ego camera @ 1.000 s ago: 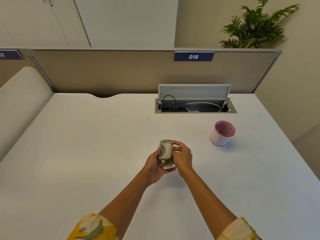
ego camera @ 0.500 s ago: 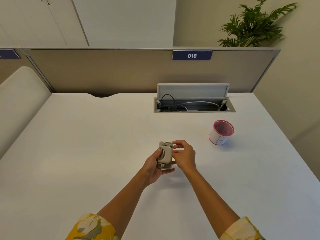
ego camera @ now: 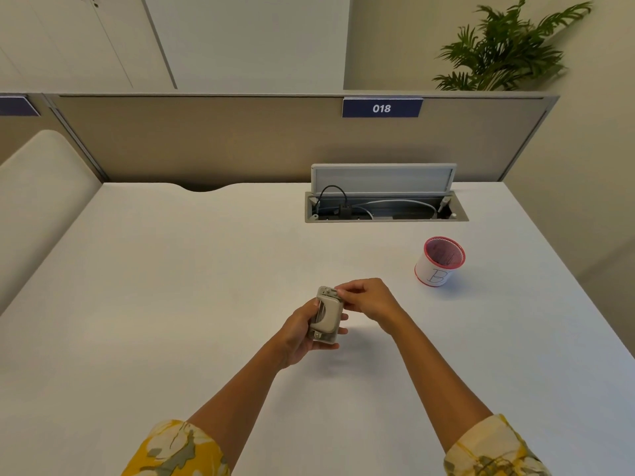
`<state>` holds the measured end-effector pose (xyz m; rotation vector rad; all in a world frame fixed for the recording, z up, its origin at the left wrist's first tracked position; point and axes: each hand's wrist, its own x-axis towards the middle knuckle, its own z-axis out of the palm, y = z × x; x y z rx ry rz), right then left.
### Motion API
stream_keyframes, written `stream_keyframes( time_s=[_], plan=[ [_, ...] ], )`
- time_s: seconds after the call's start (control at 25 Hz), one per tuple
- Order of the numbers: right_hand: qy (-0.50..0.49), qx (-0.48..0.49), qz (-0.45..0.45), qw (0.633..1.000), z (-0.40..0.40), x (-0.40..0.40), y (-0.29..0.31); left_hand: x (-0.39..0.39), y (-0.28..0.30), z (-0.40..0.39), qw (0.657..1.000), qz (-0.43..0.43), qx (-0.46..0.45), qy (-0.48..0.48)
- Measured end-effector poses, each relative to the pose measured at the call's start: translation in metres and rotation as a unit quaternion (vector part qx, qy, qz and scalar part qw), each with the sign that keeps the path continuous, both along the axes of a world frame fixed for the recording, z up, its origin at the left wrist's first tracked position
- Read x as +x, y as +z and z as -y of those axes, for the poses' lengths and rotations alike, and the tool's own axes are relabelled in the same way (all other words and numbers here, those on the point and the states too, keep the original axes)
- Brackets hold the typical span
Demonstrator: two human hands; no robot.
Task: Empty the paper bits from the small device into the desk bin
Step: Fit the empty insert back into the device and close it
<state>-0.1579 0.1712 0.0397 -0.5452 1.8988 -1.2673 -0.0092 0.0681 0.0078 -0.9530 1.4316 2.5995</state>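
A small grey hole punch is held upright above the white desk, in front of me at the centre. My left hand wraps around its lower part from the left and behind. My right hand pinches its top right corner with fingertips. The desk bin is a small white cup with a red rim and a handwritten letter B. It stands on the desk to the right and farther back, well apart from both hands. I cannot see any paper bits.
An open cable hatch with its lid raised and wires inside is set into the desk's far side. A beige partition with a blue 018 tag closes off the back. A potted plant stands behind it on the right.
My right hand's fingers have shifted up to the top corner of the hole punch. The punch stays in my left hand at about the same spot.
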Motion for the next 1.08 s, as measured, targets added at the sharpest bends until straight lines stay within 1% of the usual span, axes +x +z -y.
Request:
stream_keyframes(
  time_s=[0.24, 0.32, 0.44, 0.6, 0.84, 0.96, 1.08],
  plan=[
    [-0.028, 0.035, -0.103, 0.994, 0.007, 0.004, -0.005, -0.004, -0.002, -0.001, 1.0, -0.005, -0.019, -0.01],
    [-0.024, 0.029, -0.092, 0.995, 0.007, 0.003, -0.006, -0.005, -0.004, 0.002, 1.0, 0.002, -0.027, -0.002],
    [0.016, 0.039, -0.089, 0.995, 0.005, 0.001, -0.006, -0.009, -0.006, 0.013, 0.998, 0.018, -0.047, 0.039],
    [0.034, 0.038, -0.093, 0.994, 0.006, 0.0, -0.007, -0.011, -0.003, 0.027, 0.992, 0.021, -0.121, 0.004],
    [0.022, 0.02, -0.068, 0.997, 0.004, -0.001, -0.009, -0.014, 0.0, 0.028, 0.988, 0.026, -0.153, 0.003],
    [0.014, 0.012, -0.064, 0.998, 0.004, 0.001, -0.009, -0.013, 0.0, 0.026, 0.989, 0.019, -0.149, 0.014],
    [-0.02, -0.028, -0.014, 0.999, 0.002, 0.004, -0.007, -0.013, -0.001, 0.023, 0.992, 0.014, -0.118, 0.048]
  ],
)
